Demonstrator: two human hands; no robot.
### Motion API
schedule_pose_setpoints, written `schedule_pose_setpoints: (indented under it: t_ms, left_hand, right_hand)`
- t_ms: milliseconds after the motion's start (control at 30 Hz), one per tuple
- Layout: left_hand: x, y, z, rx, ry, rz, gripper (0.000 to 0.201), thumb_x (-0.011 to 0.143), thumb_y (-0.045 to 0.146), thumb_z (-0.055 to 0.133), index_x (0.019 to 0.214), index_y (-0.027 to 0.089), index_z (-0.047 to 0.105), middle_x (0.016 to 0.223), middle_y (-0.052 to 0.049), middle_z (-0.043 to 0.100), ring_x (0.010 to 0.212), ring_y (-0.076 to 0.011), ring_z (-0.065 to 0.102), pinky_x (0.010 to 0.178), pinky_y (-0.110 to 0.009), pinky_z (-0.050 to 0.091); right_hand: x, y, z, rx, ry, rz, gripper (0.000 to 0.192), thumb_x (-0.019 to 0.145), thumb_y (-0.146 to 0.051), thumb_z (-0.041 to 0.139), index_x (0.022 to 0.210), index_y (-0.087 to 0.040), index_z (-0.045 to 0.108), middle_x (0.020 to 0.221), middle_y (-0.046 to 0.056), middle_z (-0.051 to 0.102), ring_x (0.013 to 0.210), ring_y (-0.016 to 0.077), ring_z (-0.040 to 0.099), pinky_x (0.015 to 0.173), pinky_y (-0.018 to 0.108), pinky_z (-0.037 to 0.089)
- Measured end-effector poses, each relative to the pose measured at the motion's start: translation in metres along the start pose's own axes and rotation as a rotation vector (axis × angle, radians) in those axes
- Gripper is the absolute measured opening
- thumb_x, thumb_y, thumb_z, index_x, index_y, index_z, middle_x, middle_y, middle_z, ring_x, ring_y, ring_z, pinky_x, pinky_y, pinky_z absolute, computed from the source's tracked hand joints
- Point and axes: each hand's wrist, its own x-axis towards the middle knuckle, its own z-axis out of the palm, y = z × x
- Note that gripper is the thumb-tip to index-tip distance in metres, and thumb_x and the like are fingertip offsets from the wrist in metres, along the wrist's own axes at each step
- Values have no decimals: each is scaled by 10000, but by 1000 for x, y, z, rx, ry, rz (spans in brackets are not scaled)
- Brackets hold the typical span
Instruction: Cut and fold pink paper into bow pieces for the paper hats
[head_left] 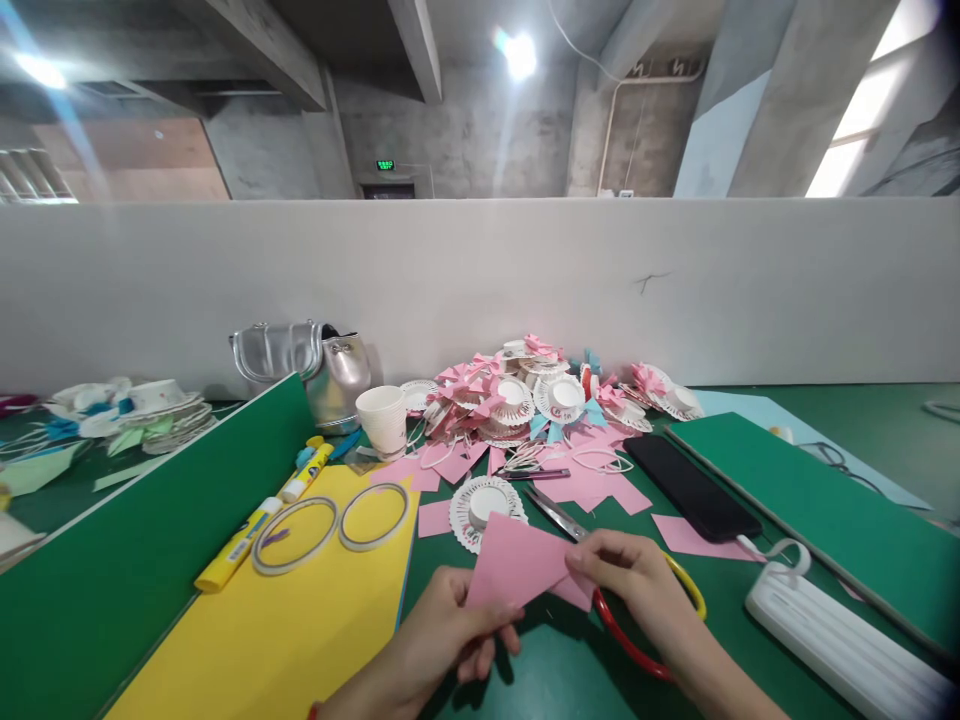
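Note:
A piece of pink paper (519, 562) is held up between my two hands, over the near middle of the table. My left hand (448, 632) pinches its lower left edge between thumb and fingers. At its right corner, the thumb and fingertips of my right hand (628, 572) are closed on it. Another bit of pink paper (576, 592) shows just below that corner; whether it is a separate sheet I cannot tell. Scissors (637, 650) with red and yellow handles lie partly under my right hand. Behind the paper sits a white cut paper-cup flower (486, 505).
A heap of cup flowers with pink bows (517, 390) stands at the back. Yellow paper (300, 640) with two tape rolls (373, 516) and glue sticks (238, 545) lies left, beside a green divider (187, 520). A phone (686, 485) and white power strip (840, 640) are on the right.

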Motion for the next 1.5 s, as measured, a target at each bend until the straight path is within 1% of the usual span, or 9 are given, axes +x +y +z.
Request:
schedule_pose_setpoints:
  t_ms: [167, 333, 433, 500, 567, 633, 1067, 1333, 1500]
  left_hand:
    - [-14, -2, -40, 166, -120, -123, 227, 593, 312, 629, 505, 118, 551, 467, -33, 611, 327, -83, 503, 307, -165, 342]
    - [-26, 33, -61, 438, 205, 113, 195, 713, 305, 540, 596, 149, 533, 459, 31, 545, 397, -110, 544, 402, -201, 412]
    - [-29, 55, -46, 602, 297, 337, 172, 739, 306, 535, 834, 172, 590, 764, -21, 633, 631, -139, 582, 564, -238, 453]
    - [-26, 62, -27, 713, 224, 458, 210, 696, 233, 588, 903, 202, 599, 947, -21, 618, 811, -151, 552, 722, -256, 429]
    - [-20, 60, -7, 797, 14, 447, 97, 713, 162, 544, 760, 177, 628, 795, -1, 630, 743, -131, 542, 676, -223, 414]
    - [-14, 54, 8, 860, -85, 414, 156, 738, 124, 472, 693, 162, 616, 654, 13, 597, 623, -111, 506, 530, -190, 369]
    - [-9, 41, 19, 1367, -57, 604, 171, 855, 192, 325, 767, 180, 471, 736, -14, 577, 612, -144, 492, 570, -251, 352]
    - [-15, 44, 9, 1156, -178, 517, 128, 687, 94, 412, 602, 185, 439, 574, 58, 457, 540, -92, 365, 548, -203, 283]
    - [-17, 46, -23, 1038, -129, 353, 124, 653, 101, 384, 576, 181, 438, 569, 47, 427, 561, -105, 381, 505, -198, 274]
  right_hand:
    - [-1, -10, -5, -34, -78, 53, 213, 648, -290, 635, 475, -168, 610, 473, -17, 532, 481, 122, 469, 502, 236, 361]
    - [-2, -12, -9, -75, -32, 49, 202, 648, -270, 623, 476, -165, 603, 440, -31, 496, 450, 108, 434, 468, 227, 327]
    - [-3, -10, -3, -86, -160, 78, 182, 633, -245, 625, 473, -159, 612, 453, -17, 539, 473, 114, 470, 496, 227, 355]
    - [-5, -8, 4, -95, -269, 109, 156, 623, -233, 627, 494, -147, 626, 455, -11, 551, 473, 113, 481, 492, 221, 358]
    - [-7, -6, 9, -116, -313, 111, 151, 621, -233, 622, 505, -135, 624, 447, -14, 541, 461, 106, 476, 476, 213, 347]
    - [-9, -5, 11, -166, -301, 78, 179, 641, -245, 598, 503, -132, 607, 449, -18, 529, 461, 102, 470, 473, 208, 346]
    - [-19, -7, 16, -831, -128, -253, 216, 707, -144, 413, 541, -170, 549, 528, -4, 536, 508, 124, 467, 488, 214, 336]
    - [-25, -2, 21, -745, -99, -308, 174, 601, -107, 417, 503, -167, 548, 484, -14, 518, 489, 117, 485, 473, 198, 343]
    - [-22, 0, 5, -738, -61, -236, 192, 588, -125, 400, 494, -169, 562, 463, -16, 513, 464, 116, 471, 441, 196, 334]
